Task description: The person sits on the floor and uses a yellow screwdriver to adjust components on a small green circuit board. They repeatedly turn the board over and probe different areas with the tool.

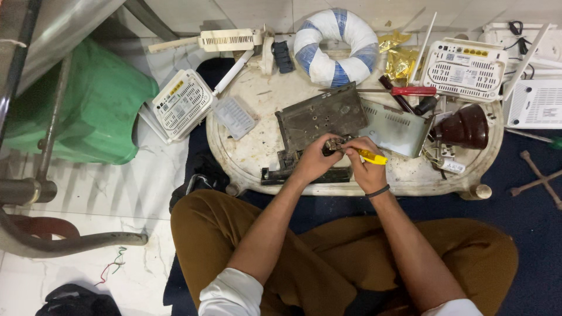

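My left hand (313, 159) pinches a small metal part (335, 144) at the front edge of a dark, dirty metal chassis (321, 117) lying on an oval white table (252, 155). My right hand (364, 167) grips a yellow-handled screwdriver (372, 156), its tip pointing left at that same part. Both hands meet over the chassis's front right corner. A grey metal cover (395, 129) lies just right of the chassis.
White routers (182, 104) (465, 69) (535, 104) sit at the table's left and right. A blue-and-white ring (335, 47), a red-handled screwdriver (410, 90), a brown dome-shaped object (466, 126), a green bin (96, 105) and a cross wrench (538, 178) surround the table.
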